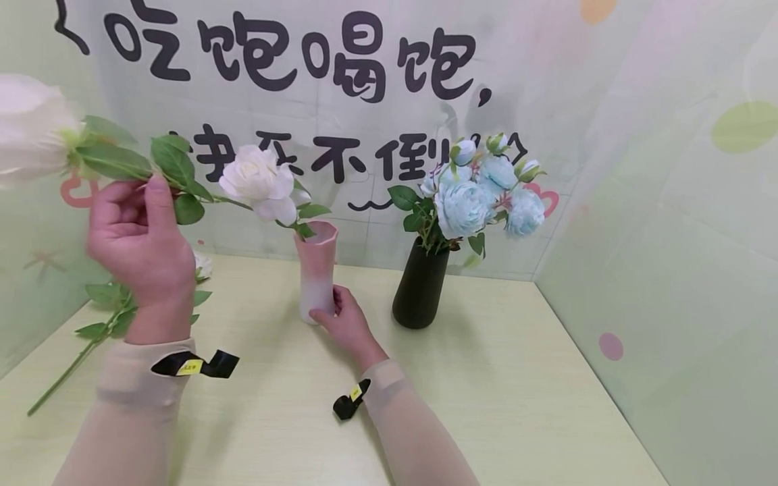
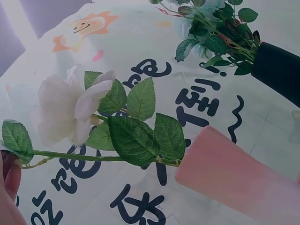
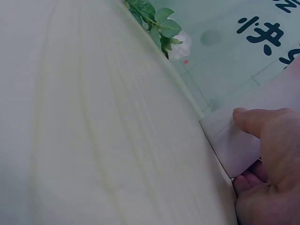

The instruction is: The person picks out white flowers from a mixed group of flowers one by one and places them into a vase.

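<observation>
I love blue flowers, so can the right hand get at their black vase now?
Probably yes: nothing seems to stand between the right hand and the black vase, though that hand must first let go of the pink vase.

Left grip (image 1: 142, 239) high in a pinch, right grip (image 1: 348, 324) low.

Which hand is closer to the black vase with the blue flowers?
Your right hand. It grips the pink-and-white vase, a little left of the black vase; your left hand is farther left and higher up, pinching a green stem.
</observation>
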Motion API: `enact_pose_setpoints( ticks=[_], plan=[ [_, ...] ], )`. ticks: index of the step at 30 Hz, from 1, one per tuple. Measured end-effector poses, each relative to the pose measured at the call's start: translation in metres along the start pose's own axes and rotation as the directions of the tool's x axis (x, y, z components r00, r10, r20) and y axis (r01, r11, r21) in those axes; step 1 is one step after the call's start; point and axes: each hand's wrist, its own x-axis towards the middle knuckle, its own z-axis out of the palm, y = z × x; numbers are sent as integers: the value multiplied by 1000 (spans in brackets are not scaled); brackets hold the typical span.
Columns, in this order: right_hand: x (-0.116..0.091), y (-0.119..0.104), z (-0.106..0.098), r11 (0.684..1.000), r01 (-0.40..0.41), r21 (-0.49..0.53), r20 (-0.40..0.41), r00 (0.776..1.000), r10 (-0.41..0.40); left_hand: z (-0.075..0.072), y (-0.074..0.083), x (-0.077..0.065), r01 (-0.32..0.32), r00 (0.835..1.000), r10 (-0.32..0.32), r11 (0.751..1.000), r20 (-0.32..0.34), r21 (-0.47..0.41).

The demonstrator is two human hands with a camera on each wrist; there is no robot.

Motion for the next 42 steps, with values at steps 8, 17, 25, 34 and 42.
enact_pose_setpoints(
  ticks=[8, 17, 25, 34, 42],
  plan=[
    [0, -1, 0, 1000, -11, 5, -4, 1000, 11, 1, -7, -8, -2, 993, -5, 998, 116, 55],
    [-1, -3, 0, 1000, -15, 11, -3, 1000, 15, -6, -18, -12, 107, 956, -124, 991, 267, 77],
    [0, -1, 0, 1000, -7, -10, -7, 1000, 7, -4, -14, -13, 168, 930, -177, 984, 323, 56],
    [1, 2, 0, 1000, -1, -12, -5, 1000, 1, -3, -14, -16, 205, 915, -210, 977, 344, 50],
    [3, 5, 1, 1000, 5, -5, 1, 1000, -5, -7, -17, -17, 271, 812, -278, 958, 513, 90]
  ],
)
